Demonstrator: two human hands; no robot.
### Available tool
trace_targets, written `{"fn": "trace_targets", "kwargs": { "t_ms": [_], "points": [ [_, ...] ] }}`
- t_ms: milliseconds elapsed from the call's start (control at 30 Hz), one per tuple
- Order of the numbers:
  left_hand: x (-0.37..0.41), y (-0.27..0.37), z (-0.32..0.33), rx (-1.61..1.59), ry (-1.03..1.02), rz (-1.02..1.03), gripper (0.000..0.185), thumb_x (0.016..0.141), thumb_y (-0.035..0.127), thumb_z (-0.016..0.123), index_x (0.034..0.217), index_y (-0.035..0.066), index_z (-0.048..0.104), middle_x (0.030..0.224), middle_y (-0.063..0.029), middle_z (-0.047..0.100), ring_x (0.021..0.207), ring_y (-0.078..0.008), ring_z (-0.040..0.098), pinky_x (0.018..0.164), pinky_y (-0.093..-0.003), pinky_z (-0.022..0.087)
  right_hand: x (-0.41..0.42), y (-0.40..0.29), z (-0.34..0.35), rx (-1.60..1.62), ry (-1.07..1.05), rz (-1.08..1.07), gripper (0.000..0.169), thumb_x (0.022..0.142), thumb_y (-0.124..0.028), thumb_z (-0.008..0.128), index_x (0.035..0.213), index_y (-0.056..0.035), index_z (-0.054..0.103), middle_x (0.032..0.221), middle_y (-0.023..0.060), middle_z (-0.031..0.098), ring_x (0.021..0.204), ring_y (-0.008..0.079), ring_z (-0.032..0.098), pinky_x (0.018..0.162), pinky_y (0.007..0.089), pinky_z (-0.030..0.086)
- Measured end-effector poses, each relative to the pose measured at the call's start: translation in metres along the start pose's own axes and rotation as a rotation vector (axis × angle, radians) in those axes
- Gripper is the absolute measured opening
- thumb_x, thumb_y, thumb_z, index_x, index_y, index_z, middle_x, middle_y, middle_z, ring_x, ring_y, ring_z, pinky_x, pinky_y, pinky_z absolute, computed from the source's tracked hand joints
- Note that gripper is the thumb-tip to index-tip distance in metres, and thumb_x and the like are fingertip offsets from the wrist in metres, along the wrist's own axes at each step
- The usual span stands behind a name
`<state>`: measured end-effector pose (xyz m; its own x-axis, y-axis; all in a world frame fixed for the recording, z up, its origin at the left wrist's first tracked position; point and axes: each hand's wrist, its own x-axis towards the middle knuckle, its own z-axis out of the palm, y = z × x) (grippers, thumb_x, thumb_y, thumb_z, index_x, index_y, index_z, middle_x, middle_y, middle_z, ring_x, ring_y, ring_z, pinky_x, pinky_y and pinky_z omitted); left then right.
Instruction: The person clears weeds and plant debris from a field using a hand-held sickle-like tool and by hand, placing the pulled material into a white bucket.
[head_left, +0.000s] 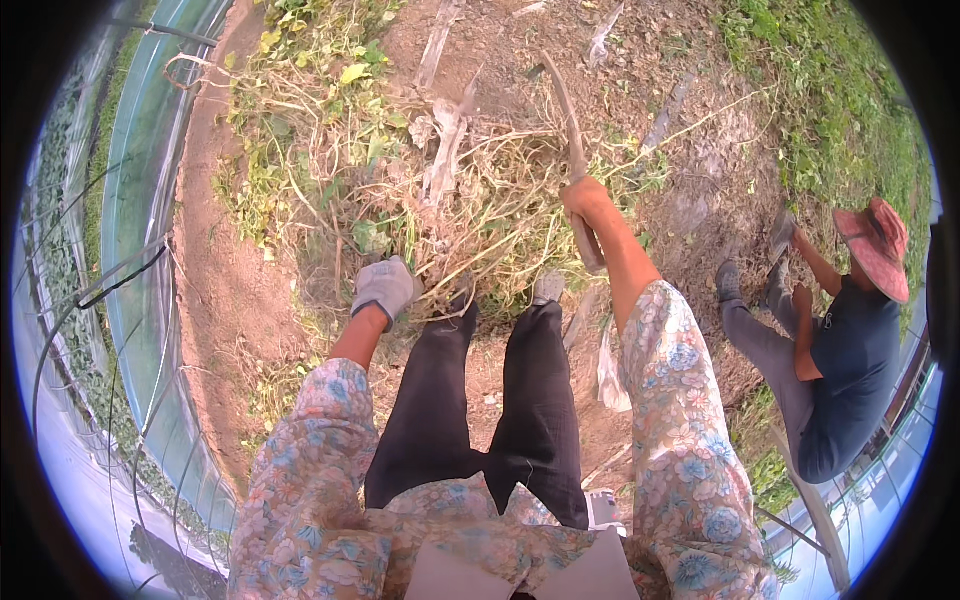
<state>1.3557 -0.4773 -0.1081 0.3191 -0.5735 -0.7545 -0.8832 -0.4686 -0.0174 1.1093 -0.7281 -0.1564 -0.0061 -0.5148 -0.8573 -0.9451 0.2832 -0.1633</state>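
My right hand (586, 199), without a glove, is closed around the wooden handle of a curved hand tool (566, 112) that looks like a sickle or small hoe. Its dark metal end points away from me, above the dry vines. In a grey work glove, my left hand (387, 289) is at the near left edge of the heap of withered vines (502, 195); its fingers are curled at some stems, but whether it grips them cannot be told. The heap lies on the soil before my feet, with a torn piece of pale plastic film (448, 146) on it.
A co-worker (847, 360) in a red hat and dark shirt crouches at the right, near green plants (840, 112). Along the left runs a greenhouse side wall of plastic film (142, 187) with bent poles. A strip of bare soil (217, 300) borders it. Another plastic scrap (611, 375) lies by my right leg.
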Motion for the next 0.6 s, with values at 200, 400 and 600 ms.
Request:
{"fn": "trace_targets", "kwargs": {
  "t_ms": [200,400,600],
  "points": [
    [-0.030,0.028,0.012,0.087,-0.092,-0.137,0.028,0.081,0.021,0.051,0.095,0.002,0.067,0.093,-0.0214,0.068,0.089,-0.0323,0.067,0.075,-0.0429,0.052,-0.081,0.107,0.066,-0.314,-0.316,-0.178,0.043,0.076,-0.022,0.060,0.108,0.0068,0.058,0.094,0.0260,0.064,0.091,0.0364,0.064,0.080,0.0411,0.050],
    [-0.060,0.068,0.026,-0.008,0.115,-0.013,0.023,0.078,0.023,0.056,0.077,0.005,0.070,0.076,-0.0196,0.068,0.074,-0.0307,0.069,0.061,-0.0440,0.053,-0.143,0.190,0.043,-0.373,-0.318,-0.251,0.042,0.076,-0.023,0.062,0.102,0.0097,0.059,0.091,0.0295,0.063,0.087,0.0397,0.064,0.077,0.0422,0.051],
    [-0.100,0.048,0.070,0.035,0.084,-0.103,0.024,0.079,0.022,0.055,0.091,0.005,0.067,0.082,-0.0171,0.069,0.080,-0.0312,0.069,0.066,-0.0431,0.053,-0.235,0.220,0.088,-0.167,-0.284,-0.148,0.047,0.078,-0.019,0.060,0.107,0.0153,0.048,0.088,0.0336,0.062,0.084,0.0423,0.064,0.071,0.0439,0.054]
  ]
}}
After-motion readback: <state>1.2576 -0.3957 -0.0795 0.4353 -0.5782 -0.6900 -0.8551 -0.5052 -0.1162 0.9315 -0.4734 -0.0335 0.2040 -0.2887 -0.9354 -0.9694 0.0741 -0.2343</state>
